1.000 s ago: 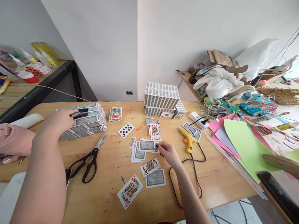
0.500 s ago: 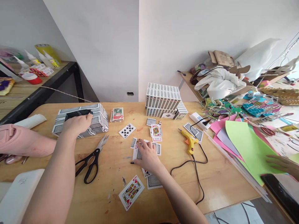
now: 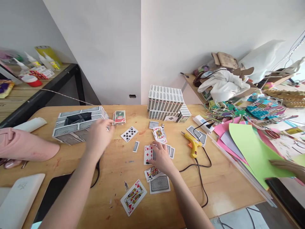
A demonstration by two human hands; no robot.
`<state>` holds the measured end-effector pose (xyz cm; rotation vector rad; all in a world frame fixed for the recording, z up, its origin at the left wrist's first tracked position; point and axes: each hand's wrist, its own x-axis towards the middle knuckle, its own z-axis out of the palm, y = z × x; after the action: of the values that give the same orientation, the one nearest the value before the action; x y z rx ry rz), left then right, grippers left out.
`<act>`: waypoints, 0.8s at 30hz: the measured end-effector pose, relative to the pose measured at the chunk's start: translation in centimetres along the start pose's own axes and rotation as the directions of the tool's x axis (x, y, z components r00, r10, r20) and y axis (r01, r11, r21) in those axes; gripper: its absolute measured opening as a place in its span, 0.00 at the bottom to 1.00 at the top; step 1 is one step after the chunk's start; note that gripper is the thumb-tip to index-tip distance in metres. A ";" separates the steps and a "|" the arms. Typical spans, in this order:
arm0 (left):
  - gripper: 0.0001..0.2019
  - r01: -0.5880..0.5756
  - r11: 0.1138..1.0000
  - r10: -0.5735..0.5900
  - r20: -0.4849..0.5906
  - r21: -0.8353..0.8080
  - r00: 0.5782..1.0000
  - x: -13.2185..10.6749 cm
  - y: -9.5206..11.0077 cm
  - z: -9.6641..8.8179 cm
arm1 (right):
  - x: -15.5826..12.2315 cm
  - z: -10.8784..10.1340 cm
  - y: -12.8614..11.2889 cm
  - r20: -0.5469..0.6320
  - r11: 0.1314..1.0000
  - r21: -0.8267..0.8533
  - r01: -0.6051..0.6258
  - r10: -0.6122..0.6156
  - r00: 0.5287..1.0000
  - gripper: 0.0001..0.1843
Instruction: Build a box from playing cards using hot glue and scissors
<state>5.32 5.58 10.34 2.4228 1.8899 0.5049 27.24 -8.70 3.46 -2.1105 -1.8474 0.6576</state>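
My left hand (image 3: 100, 136) is over the table at the right end of a box covered in grey-backed playing cards (image 3: 69, 128), an opening in its top. Motion blurs its fingers, so their grip is unclear. Beneath that forearm a black scissors handle (image 3: 97, 171) partly shows. My right hand (image 3: 162, 157) presses on a small group of playing cards (image 3: 148, 152), an eight of diamonds uppermost at the left, its thumb and fingers on the cards. Close by lie a jack (image 3: 151, 173), a face-down card (image 3: 159, 185), a king of hearts (image 3: 133, 197) and a cut card strip (image 3: 136, 146).
A stacked block of card boxes (image 3: 165, 101) stands at the back. To the right, a yellow glue gun (image 3: 194, 144) trails its cord near a power strip (image 3: 203, 123). Another person's hand (image 3: 286, 167) rests on green paper (image 3: 252, 146). A pink roll (image 3: 26, 144) lies left.
My left hand has left the box's opening and moved right and toward me. My right hand has slid right with the playing cards, leaving the strip behind.
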 end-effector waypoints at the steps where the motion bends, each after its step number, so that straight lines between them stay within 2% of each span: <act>1: 0.13 -0.036 0.994 0.056 0.195 -0.104 0.979 -0.8 1.3 1.1 | 0.0 0.0 0.0 -0.002 1.000 0.007 -0.004 0.004 1.000 0.35; 2: 0.13 -0.024 0.990 0.071 0.349 -0.136 0.934 -1.5 2.5 2.4 | -0.1 0.1 0.0 -0.004 1.000 0.013 -0.009 0.009 1.000 0.35; 3: 0.12 -0.023 0.994 0.069 0.432 -0.112 0.899 -2.1 3.5 3.6 | -0.1 0.1 0.0 -0.008 1.000 0.018 -0.014 0.014 1.000 0.35; 5: 0.12 0.023 0.999 0.003 0.475 -0.048 0.880 -2.9 5.0 5.7 | -0.2 0.3 0.1 -0.018 1.000 0.023 -0.021 0.021 1.000 0.35; 7: 0.09 0.058 0.997 -0.025 0.493 -0.051 0.870 -3.4 5.8 6.9 | -0.2 0.4 0.1 -0.028 0.999 0.023 -0.027 0.027 0.999 0.34; 9: 0.07 0.070 0.994 -0.012 0.529 -0.090 0.848 -3.7 6.1 7.3 | -0.3 0.5 0.1 -0.039 0.999 0.027 -0.032 0.033 0.999 0.34; 12: 0.09 0.069 0.991 0.006 0.566 -0.112 0.824 -3.9 6.4 7.2 | -0.4 0.7 0.2 -0.055 0.998 0.050 -0.042 0.044 0.997 0.34; 15: 0.09 0.068 0.990 0.014 0.566 -0.124 0.824 -4.0 6.3 6.4 | -0.5 1.0 0.4 -0.077 0.995 0.087 -0.044 0.050 0.996 0.34; 16: 0.08 0.066 0.989 0.018 0.546 -0.134 0.838 -3.9 6.1 5.8 | -0.5 1.0 0.4 -0.084 0.994 0.099 -0.040 0.049 0.995 0.34; 18: 0.08 0.050 0.986 0.022 0.425 -0.158 0.905 -3.2 5.1 4.0 | -0.6 1.1 0.6 -0.092 0.992 0.120 -0.031 0.042 0.995 0.34; 20: 0.10 0.028 0.990 -0.007 0.149 -0.140 0.989 -1.7 3.3 1.7 | -0.6 1.2 0.7 -0.095 0.991 0.133 -0.026 0.039 0.995 0.34; 21: 0.11 0.037 0.996 -0.038 -0.020 -0.083 0.999 -0.7 2.1 0.6 | -0.6 1.2 0.7 -0.097 0.990 0.136 -0.027 0.040 0.995 0.34; 22: 0.13 0.094 0.996 -0.094 -0.180 -0.008 0.979 0.4 0.7 -0.5 | -0.6 1.2 0.8 -0.099 0.990 0.139 -0.029 0.043 0.994 0.34; 23: 0.14 0.168 0.985 -0.149 -0.288 0.042 0.946 1.5 -0.8 -1.4 | -0.6 1.2 0.7 -0.105 0.990 0.140 -0.032 0.047 0.993 0.34; 24: 0.15 0.237 0.968 -0.197 -0.338 0.080 0.920 2.7 -2.3 -2.0 | -0.6 1.3 0.7 -0.110 0.989 0.142 -0.036 0.052 0.993 0.33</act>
<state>3.19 8.40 12.34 2.2666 2.3498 0.8486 27.20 -9.50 2.13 -2.0589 -1.6501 0.6425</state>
